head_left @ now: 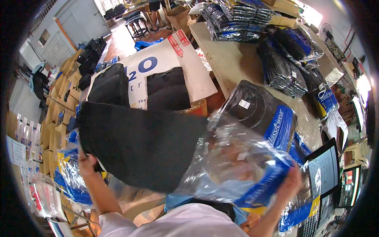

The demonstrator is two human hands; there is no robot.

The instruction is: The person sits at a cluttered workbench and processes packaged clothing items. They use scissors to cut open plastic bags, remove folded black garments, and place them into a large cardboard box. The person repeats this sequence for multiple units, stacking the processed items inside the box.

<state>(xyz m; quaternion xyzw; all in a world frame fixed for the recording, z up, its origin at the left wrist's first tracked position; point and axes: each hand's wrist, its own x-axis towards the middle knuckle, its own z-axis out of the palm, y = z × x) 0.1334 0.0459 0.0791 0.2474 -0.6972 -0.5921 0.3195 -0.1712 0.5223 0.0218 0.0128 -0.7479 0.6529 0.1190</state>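
Note:
My left hand (87, 162) is closed on the left edge of a folded black garment (142, 146), which spreads out flat in front of me. In my right hand (291, 179), blurred by motion, is the far end of a clear plastic bag (229, 162) with a blue printed band. The garment's right end meets the bag's near side; how much of it lies inside I cannot tell. Just beyond, a packed dark garment (248, 106) in a similar bag rests on the table. Two more folded black garments, one at the left (108, 85) and one nearer the middle (167, 89), lie on a white printed board.
The white board (201, 85) adjoins a beige table (221, 59). Tall stacks of bagged garments (241, 17) occupy its far end, with more bagged packs (282, 65) at the right. A laptop (323, 170) stands close on my right. Cardboard boxes (51, 130) line the left, beside blue-and-yellow bags (73, 177).

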